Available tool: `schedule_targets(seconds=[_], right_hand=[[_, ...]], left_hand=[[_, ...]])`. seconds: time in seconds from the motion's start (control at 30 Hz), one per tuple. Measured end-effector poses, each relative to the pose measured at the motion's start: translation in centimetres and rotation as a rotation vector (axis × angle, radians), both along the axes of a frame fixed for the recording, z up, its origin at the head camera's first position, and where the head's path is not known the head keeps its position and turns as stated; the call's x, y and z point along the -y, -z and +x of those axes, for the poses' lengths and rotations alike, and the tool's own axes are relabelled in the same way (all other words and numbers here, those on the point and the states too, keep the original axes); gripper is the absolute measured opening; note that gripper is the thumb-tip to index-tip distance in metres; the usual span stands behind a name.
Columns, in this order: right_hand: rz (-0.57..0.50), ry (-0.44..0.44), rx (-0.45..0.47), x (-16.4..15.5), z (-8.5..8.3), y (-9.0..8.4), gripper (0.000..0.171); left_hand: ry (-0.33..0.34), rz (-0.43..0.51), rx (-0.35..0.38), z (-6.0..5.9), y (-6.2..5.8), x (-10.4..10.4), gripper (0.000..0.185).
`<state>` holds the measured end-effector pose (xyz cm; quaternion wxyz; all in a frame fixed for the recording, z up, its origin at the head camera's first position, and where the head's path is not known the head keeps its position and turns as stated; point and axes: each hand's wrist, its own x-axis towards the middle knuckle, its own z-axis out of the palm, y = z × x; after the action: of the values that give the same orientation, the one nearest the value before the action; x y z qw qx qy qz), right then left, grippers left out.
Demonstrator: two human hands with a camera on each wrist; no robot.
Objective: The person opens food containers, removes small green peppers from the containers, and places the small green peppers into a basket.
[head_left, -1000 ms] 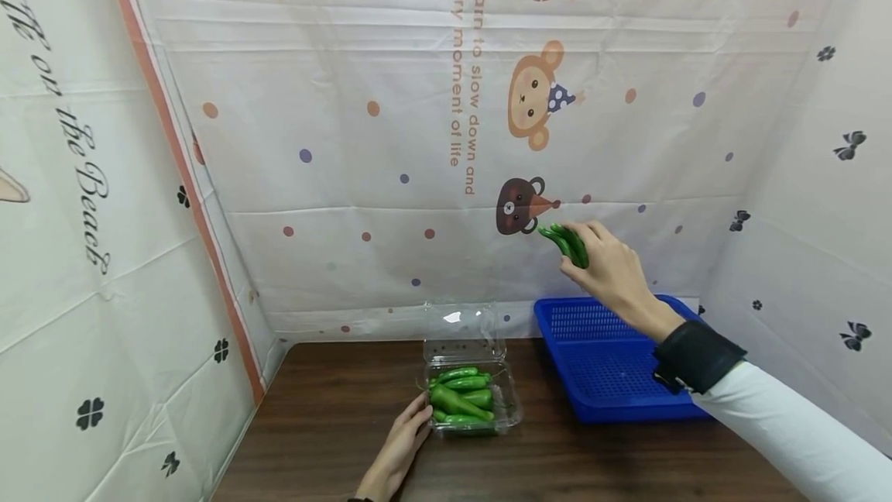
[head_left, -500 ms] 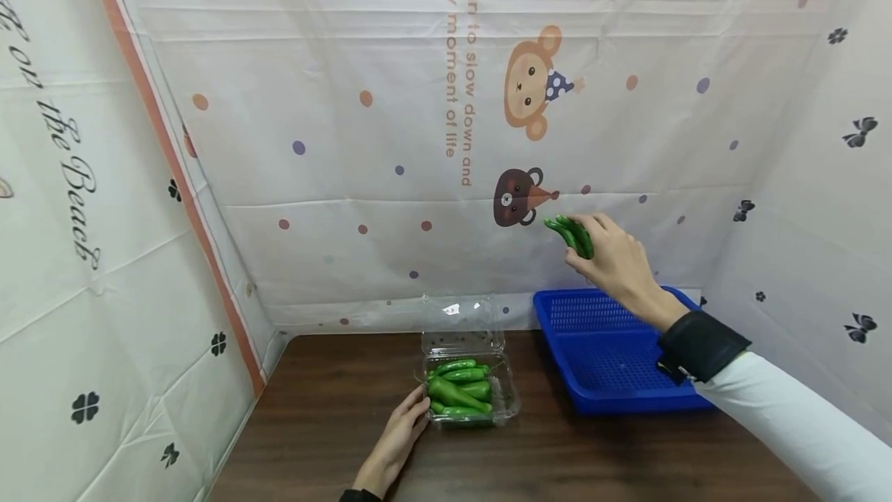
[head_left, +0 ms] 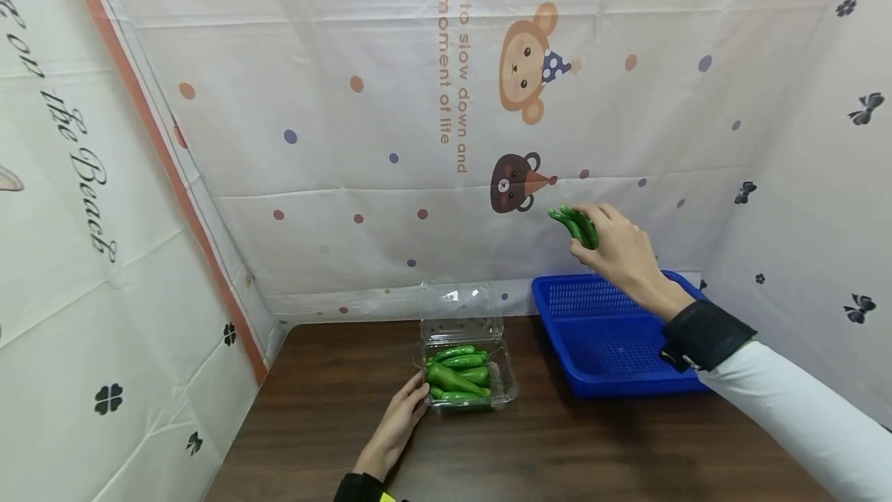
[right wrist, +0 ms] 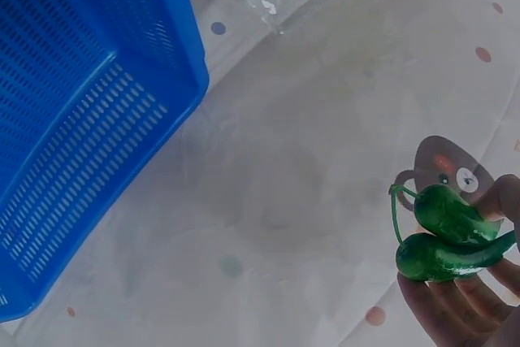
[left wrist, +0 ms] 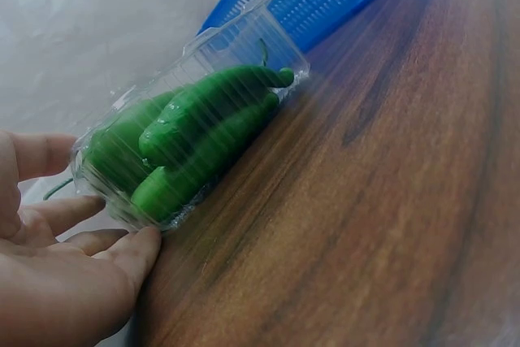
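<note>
Right hand [head_left: 620,250] still grips two green peppers [head_left: 577,226], raised above blue basket [head_left: 606,347] at desk back right; barely shifted. Left hand [head_left: 397,428], fingers straight, steadies clear box [head_left: 465,378]. Transfer unfinished.

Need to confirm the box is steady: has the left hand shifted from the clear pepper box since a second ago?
No. The left hand still rests with fingertips against the near left corner of the clear box, as before.
</note>
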<state>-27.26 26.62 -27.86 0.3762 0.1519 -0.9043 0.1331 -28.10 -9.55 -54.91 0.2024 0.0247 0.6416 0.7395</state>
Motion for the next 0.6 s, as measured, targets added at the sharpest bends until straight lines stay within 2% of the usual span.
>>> schedule_targets(seconds=[0.1, 0.27, 0.6], right_hand=[[0.000, 0.011, 0.005, -0.4, -0.1, 0.4, 0.047], [-0.003, 0.021, 0.017, -0.8, -0.8, -0.1, 0.048], [-0.005, 0.019, 0.067, -1.4, -1.4, 0.2, 0.049]], left_hand=[[0.010, 0.002, -0.018, -0.1, 0.3, 0.0, 0.082], [0.011, 0.013, -0.073, -0.1, 0.1, 0.3, 0.077], [-0.002, 0.023, -0.050, 0.1, 0.3, -0.2, 0.078]])
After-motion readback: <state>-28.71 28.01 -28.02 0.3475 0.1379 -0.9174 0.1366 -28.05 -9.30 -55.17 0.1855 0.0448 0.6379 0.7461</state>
